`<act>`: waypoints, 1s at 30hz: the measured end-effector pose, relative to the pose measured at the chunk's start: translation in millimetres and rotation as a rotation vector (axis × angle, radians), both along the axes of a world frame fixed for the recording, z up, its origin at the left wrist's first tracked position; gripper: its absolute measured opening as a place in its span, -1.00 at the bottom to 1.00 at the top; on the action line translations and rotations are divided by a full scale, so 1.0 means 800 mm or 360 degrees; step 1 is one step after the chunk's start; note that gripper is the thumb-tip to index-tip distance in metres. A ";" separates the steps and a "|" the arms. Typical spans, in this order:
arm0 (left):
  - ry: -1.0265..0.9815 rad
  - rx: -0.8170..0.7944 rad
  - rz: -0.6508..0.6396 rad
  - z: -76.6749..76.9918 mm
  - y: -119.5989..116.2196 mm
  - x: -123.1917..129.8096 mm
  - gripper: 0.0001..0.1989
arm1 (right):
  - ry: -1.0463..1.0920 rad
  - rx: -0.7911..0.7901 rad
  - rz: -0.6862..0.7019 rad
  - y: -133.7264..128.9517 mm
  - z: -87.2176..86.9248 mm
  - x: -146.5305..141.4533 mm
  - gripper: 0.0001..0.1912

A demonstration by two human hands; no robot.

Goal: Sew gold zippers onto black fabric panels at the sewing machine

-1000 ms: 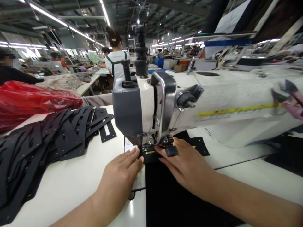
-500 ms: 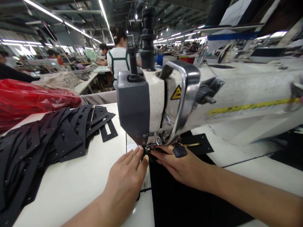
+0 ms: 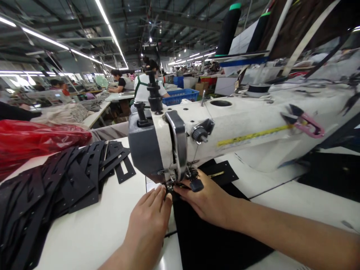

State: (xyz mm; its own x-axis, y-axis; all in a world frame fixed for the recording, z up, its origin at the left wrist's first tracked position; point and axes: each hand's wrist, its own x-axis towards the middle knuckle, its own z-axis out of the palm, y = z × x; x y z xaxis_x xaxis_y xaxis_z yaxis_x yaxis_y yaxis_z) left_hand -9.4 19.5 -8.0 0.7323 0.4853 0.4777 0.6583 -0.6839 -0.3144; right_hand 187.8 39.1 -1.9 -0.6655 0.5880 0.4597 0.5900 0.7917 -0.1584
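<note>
A white and grey sewing machine [image 3: 165, 146] stands before me, its presser foot [image 3: 169, 185] down by my fingertips. Under it lies a black piece [image 3: 227, 170] with a gold-coloured zipper [image 3: 216, 174], over a larger black fabric panel [image 3: 208, 232]. My left hand [image 3: 150, 215] lies just left of the foot, fingers stretched forward and fingertips on the work's edge. My right hand [image 3: 209, 200] rests to the right of the foot, fingers extended flat on the black piece. Part of its fingers is hidden behind the machine's dark knob [image 3: 197, 185].
A fanned pile of black cut pieces [image 3: 81, 176] with slots covers the table's left side. Behind it is a red plastic bag [image 3: 42, 142]. Pink-handled snips [image 3: 311, 125] lie against the machine arm. More black fabric [image 3: 334, 174] is at right. A person [image 3: 143, 90] works ahead.
The view has turned right and tilted up, so the machine appears further left and the pink-handled snips show. Both hands stay beside the presser foot; the zipper piece looks nearly unmoved relative to the machine.
</note>
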 end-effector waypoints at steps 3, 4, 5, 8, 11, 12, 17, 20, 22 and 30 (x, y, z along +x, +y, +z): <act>-0.0016 0.0027 -0.0036 0.001 0.002 -0.001 -0.70 | -0.0030 -0.0011 0.0006 0.003 -0.004 0.001 -0.82; -0.0021 0.0033 -0.0040 0.002 0.004 -0.001 -0.70 | -0.0040 -0.0013 0.0026 0.004 -0.005 0.001 -0.82; -0.0028 0.0033 -0.0038 0.003 0.005 0.000 -0.70 | -0.0044 -0.0012 0.0045 0.006 -0.005 0.002 -0.81; -0.0062 -0.0004 -0.0036 0.004 0.008 0.001 -0.71 | -0.0016 0.0000 0.0089 0.012 -0.006 0.002 -0.75; -0.0087 -0.0061 -0.0032 0.002 0.011 0.002 -0.72 | 0.0011 -0.0008 0.0089 0.016 -0.006 0.002 -0.72; -0.0102 -0.0062 -0.0031 0.002 0.012 0.003 -0.73 | 0.0008 -0.0012 0.0089 0.017 -0.007 0.002 -0.72; -0.0189 -0.0061 -0.0027 -0.001 0.016 0.002 -0.80 | -0.0020 -0.0007 0.0084 0.019 -0.005 0.001 -0.76; -0.0197 -0.0060 -0.0038 -0.001 0.018 0.001 -0.79 | -0.0006 0.0014 0.0069 0.019 -0.003 0.000 -0.77; -0.0194 -0.0070 -0.0026 -0.001 0.018 0.000 -0.80 | 0.0034 0.0000 0.0077 0.018 -0.002 -0.001 -0.78; -0.0265 -0.0037 -0.0003 -0.008 0.018 0.002 -0.80 | 0.0183 -0.0047 0.0072 0.020 -0.018 0.000 -0.80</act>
State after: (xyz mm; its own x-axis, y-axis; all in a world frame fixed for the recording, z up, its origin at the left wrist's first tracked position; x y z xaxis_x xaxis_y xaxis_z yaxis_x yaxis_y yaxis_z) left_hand -7.8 33.7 -14.7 0.6449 0.4963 0.5812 0.6987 -0.6911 -0.1852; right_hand 188.2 55.0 -16.0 -0.6355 0.5727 0.5178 0.5303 0.8112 -0.2465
